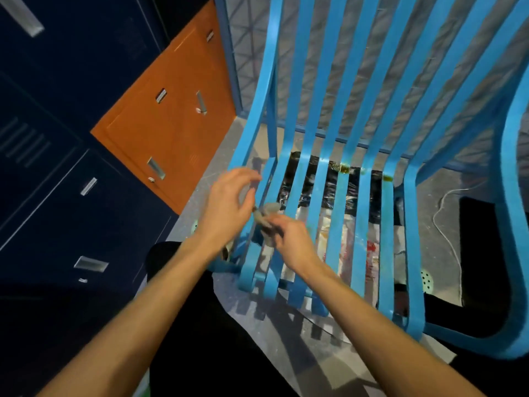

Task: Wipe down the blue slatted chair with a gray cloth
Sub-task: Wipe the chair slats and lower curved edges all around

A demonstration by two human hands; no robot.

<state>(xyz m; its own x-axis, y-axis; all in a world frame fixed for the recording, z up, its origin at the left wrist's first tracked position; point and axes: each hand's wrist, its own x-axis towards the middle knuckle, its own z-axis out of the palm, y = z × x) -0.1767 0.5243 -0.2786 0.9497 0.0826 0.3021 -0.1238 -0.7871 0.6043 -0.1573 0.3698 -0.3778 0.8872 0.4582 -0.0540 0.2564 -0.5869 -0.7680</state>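
Note:
The blue slatted chair (363,213) fills the right half of the head view, seat slats running toward me and the back rising at the top. Brownish stains sit on the slats near the seat's back bend. A small bunched gray cloth (264,217) hangs between my hands over the seat's left slats. My right hand (292,239) pinches the cloth with curled fingers. My left hand (229,202) is just left of it, blurred, fingers loosely spread by the cloth; whether it holds the cloth I cannot tell.
Dark blue lockers (57,167) and an orange locker (171,133) stand to the left. A mesh fence (400,67) rises behind the chair. Black plastic and printed bags lie under the seat. A white cable (446,219) trails on the gray floor at the right.

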